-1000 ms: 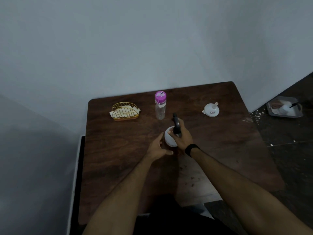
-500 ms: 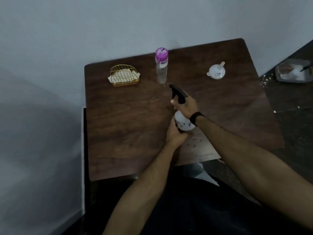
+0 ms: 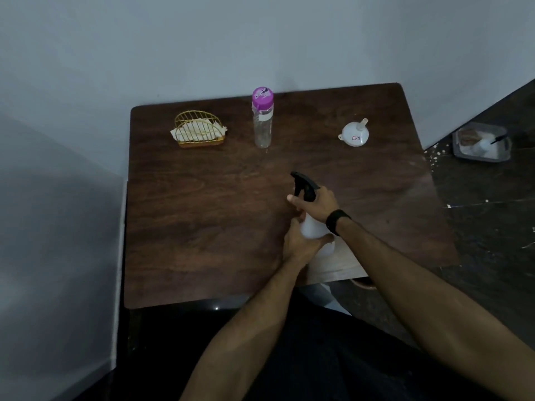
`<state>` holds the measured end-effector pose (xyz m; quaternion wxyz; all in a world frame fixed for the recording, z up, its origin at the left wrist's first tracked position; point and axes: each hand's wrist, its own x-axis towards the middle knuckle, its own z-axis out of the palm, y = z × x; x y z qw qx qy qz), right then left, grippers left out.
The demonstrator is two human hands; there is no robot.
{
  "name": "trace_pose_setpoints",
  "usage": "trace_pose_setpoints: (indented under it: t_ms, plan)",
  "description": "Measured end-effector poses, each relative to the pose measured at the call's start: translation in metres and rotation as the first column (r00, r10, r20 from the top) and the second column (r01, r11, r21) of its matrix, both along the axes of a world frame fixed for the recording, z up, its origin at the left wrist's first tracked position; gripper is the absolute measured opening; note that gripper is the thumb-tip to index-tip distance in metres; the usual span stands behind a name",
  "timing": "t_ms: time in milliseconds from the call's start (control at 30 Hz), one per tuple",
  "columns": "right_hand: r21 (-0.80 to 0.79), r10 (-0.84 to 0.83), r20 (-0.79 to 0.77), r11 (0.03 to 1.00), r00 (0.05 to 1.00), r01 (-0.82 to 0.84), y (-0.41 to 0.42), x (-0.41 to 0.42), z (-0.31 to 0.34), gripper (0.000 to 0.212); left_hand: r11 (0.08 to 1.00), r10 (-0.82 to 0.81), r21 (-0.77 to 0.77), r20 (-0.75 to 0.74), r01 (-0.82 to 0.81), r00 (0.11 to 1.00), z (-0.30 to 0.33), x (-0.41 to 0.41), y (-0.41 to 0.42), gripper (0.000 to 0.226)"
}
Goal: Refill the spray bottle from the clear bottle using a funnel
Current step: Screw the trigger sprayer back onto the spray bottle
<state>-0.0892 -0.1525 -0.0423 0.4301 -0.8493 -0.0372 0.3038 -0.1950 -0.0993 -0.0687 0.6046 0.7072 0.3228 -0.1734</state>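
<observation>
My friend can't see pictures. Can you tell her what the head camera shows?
Two hands hold a white spray bottle over a dark wooden table: right hand at its black trigger top, left hand around its body. Farther back stand a purple-capped clear bottle, a white funnel and a gold napkin holder.

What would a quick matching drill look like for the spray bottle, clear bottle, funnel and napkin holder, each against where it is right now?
Things:
1. spray bottle
2. clear bottle
3. funnel
4. napkin holder

Places or states:
A. far left of the table, napkins inside
B. held in both hands: left hand on the body, right hand at the black trigger head
C. upright at the back, purple cap on
D. lying untouched at the far right

Pairs: 1-B, 2-C, 3-D, 4-A
</observation>
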Motion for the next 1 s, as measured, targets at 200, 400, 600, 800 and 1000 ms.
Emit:
trace_pose_setpoints:
  t_ms: [200, 400, 600, 800, 1000]
  plan:
    - [0.101, -0.042, -0.292, 0.992, 0.956, 0.075, -0.036, 0.002, -0.013, 0.050, 0.986, -0.018, -0.167, -0.079, 0.005, 0.997, 0.001, -0.004, -0.018, 0.066]
    - [0.088, 0.032, -0.364, 0.996, 0.931, 0.000, -0.054, -0.007, -0.015, 0.031, 0.966, 0.039, -0.246, -0.138, -0.073, 0.990, 0.001, -0.014, -0.056, 0.064]
    - [-0.013, -0.068, -0.364, 0.998, 0.929, 0.068, -0.065, -0.003, -0.012, 0.030, 0.966, 0.010, -0.256, -0.149, -0.048, 0.989, 0.003, -0.010, -0.071, 0.070]
    - [0.012, -0.016, -0.401, 1.000, 0.916, 0.023, -0.073, 0.010, -0.009, 0.030, 0.954, 0.021, -0.294, -0.123, -0.057, 0.992, 0.013, -0.001, -0.075, 0.037]
    - [-0.060, -0.098, -0.327, 0.995, 0.940, 0.083, -0.091, 0.025, 0.001, 0.024, 0.943, -0.048, -0.332, -0.096, 0.013, 0.994, 0.019, 0.017, -0.088, 0.039]
